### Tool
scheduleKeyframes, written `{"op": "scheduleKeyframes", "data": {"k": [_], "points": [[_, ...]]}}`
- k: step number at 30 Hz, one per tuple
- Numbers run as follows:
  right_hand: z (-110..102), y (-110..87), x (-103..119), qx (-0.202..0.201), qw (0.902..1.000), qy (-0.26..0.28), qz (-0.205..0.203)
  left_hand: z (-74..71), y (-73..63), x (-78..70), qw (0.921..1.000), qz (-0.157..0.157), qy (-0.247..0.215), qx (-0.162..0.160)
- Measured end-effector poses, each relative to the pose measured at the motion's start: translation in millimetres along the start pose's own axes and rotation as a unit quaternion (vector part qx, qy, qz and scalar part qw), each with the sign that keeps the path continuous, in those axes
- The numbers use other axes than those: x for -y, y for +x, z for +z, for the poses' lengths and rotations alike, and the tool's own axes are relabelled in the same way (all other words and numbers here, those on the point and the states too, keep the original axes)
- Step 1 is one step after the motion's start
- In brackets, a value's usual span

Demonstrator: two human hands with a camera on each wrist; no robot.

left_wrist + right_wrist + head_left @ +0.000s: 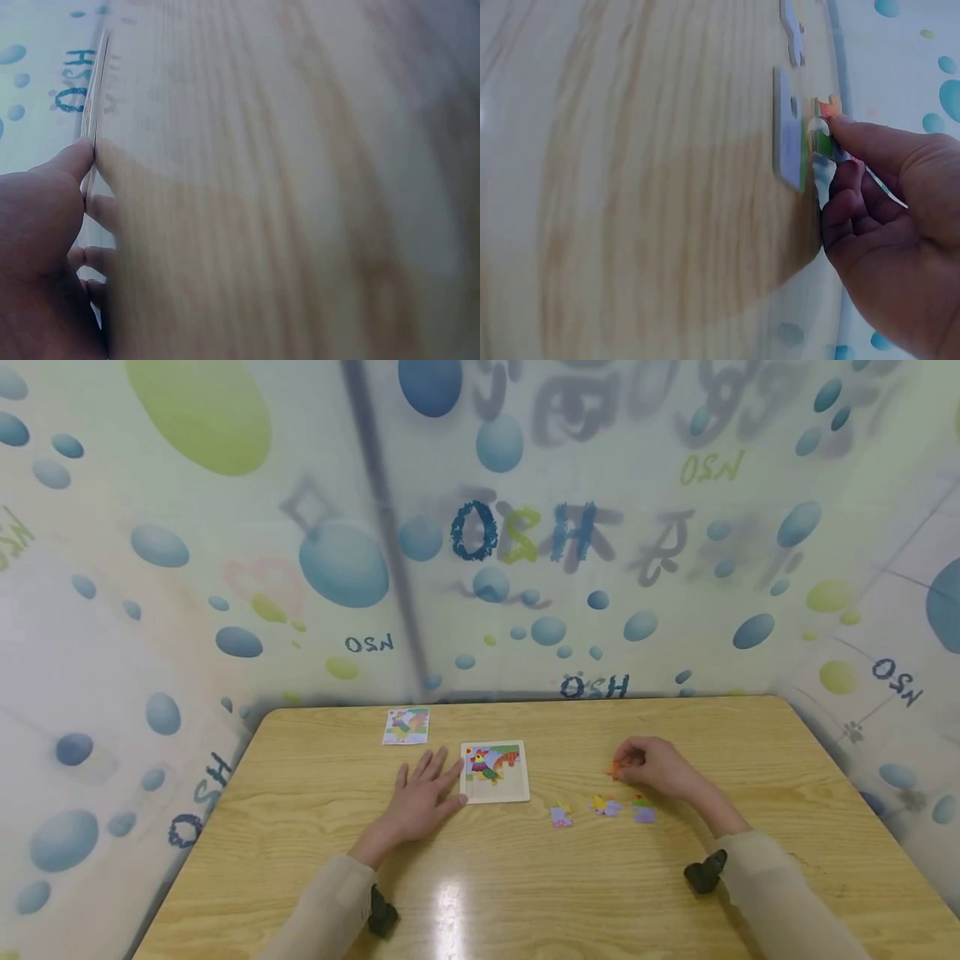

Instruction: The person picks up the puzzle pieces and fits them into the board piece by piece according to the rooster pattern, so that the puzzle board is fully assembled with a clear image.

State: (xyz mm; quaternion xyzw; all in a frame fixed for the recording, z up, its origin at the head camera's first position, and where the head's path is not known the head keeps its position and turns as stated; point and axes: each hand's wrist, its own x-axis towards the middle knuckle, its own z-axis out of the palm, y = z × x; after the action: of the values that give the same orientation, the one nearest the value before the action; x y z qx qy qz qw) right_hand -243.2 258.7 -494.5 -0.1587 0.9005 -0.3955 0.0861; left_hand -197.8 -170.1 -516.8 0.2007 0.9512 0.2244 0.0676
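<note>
As R hand (656, 768) pinches pc (615, 771), L (420, 803) touching tray (498, 801)

Yellowish wood grain streaks the counter (315, 827). The puzzle tray (498, 800) is cream-rimmed, its rooster (483, 763) multicoloured; loose pieces (643, 811) mix lilac, yellow and green; the pinched piece (614, 771) shows orange.

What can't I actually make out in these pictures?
Held puzzle piece: head view, partly hidden by the fingers of the right hand.
Puzzle tray: left wrist view, its picture hidden by the edge-on angle.
Loose puzzle piece: right wrist view, cut off by the top edge.
Picture card: head view, fine details too small.
</note>
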Motion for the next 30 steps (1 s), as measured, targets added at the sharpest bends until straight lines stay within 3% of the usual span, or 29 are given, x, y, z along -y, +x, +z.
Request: {"op": "scheduleKeyframes", "data": {"k": [20,30], "points": [[39.5,39.4,46.3,0.033,0.9984,0.037,-0.028,-6.5,-2.6,-5.4,0.9999,0.003,0.006,-0.008],[70.2,56.4,75.0,0.053,0.9935,0.088,-0.048,-2.4,-0.7,-2.2,1.0,-0.001,0.005,-0.006]]}}
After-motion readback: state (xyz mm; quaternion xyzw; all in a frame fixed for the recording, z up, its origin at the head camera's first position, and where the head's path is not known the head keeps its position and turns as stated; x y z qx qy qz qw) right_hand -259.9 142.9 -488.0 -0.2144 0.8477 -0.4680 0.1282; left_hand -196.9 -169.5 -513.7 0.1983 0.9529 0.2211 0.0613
